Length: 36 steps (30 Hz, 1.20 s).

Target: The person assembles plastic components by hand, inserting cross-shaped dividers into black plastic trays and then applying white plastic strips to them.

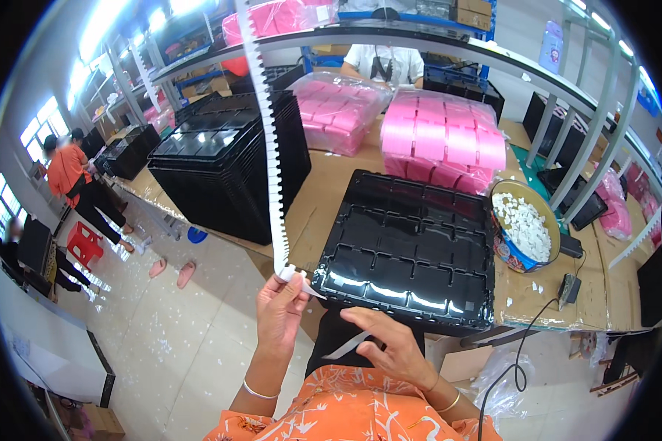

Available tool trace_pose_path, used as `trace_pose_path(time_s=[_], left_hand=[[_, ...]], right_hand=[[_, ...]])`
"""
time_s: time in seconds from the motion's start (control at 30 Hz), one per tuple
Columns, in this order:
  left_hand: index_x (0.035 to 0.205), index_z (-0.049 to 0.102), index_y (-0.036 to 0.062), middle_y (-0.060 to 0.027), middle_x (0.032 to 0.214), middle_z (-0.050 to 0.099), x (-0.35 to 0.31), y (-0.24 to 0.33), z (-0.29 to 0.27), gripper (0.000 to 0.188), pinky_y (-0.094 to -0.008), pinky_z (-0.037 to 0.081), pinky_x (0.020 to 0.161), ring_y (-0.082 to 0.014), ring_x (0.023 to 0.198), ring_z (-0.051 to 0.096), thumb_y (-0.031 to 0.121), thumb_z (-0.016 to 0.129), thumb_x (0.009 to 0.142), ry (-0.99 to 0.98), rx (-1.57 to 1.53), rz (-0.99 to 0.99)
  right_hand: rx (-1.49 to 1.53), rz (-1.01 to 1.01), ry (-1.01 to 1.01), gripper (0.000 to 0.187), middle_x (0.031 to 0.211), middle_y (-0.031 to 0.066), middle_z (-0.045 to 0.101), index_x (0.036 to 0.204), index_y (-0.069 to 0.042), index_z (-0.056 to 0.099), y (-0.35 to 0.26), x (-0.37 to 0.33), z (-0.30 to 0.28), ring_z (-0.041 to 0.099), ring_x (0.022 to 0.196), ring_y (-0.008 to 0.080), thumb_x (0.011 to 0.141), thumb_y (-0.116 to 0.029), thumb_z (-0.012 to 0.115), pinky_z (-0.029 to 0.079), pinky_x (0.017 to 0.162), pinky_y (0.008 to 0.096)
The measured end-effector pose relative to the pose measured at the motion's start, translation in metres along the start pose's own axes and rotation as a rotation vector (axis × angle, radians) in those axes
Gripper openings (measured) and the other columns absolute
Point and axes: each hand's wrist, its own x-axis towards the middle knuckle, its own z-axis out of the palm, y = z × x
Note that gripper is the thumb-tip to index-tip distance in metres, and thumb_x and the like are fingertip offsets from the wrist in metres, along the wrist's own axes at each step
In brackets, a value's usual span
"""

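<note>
A long white strip with a toothed edge (271, 140) hangs down from above, left of the middle. My left hand (281, 312) pinches its lower end between thumb and fingers, beside the near left corner of a black plastic tray (408, 239). That tray is shallow, glossy and divided into compartments, with a small pale square near its front right corner. In front of its near edge is my right hand (390, 345), fingers stretched and thumb apart. A thin pale strip (347, 345) shows beside its thumb; I cannot tell whether it touches the hand.
A tall stack of black trays (228, 169) stands on the left. Behind are bagged pink trays (441, 140). A round tin (526, 224) of small white pieces stands right, near a black cable (518, 360). A metal shelf rail (390, 40) crosses above; a person (382, 62) sits opposite.
</note>
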Motion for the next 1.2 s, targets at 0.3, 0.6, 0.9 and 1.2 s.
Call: trace_pose_path(time_s=[0.3,0.6,0.9,1.2], left_hand=[[0.092,0.070,0.0015,-0.0071,0.090,0.069,0.026,-0.043,0.077,0.011,-0.0250,0.050,0.072,-0.0123,0.081,0.065,-0.003,0.075,0.082,-0.506,0.266,0.067],[0.093,0.076,0.0067,-0.0037,0.090,0.070,0.141,-0.112,0.165,0.018,-0.0291,0.049,0.082,-0.0141,0.087,0.063,0.004,0.078,0.076,-1.080,0.880,0.343],[0.091,0.075,0.0025,-0.0045,0.086,0.068,0.267,-0.190,0.229,0.018,-0.0299,0.051,0.081,-0.0144,0.087,0.064,-0.003,0.077,0.075,-1.386,0.960,0.257],[0.094,0.072,0.0002,-0.0064,0.088,0.069,0.286,-0.199,0.240,0.021,-0.0298,0.050,0.081,-0.0154,0.085,0.063,-0.005,0.074,0.074,-1.428,1.054,0.236]], right_hand=[[0.579,0.458,0.077,0.027,0.098,0.0045,0.067,0.114,-0.001,0.062,0.018,0.031,-0.074,0.064,0.088,0.0102,0.102,-0.024,0.056,0.051,0.079,0.0234],[-0.013,0.398,0.420,0.012,0.079,0.0030,0.068,0.095,0.001,0.066,0.095,0.034,-0.184,0.064,0.070,0.0073,0.086,-0.005,0.070,0.052,0.064,0.0220],[-0.716,0.369,0.491,0.011,0.072,0.0126,0.069,0.082,-0.001,0.069,0.177,0.062,-0.249,0.069,0.066,0.0205,0.080,-0.011,0.072,0.054,0.065,0.0319],[-0.876,0.372,0.523,0.007,0.092,0.0194,0.060,0.073,0.000,0.064,0.205,0.078,-0.249,0.062,0.087,0.0373,0.075,-0.004,0.070,0.051,0.077,0.0449]])
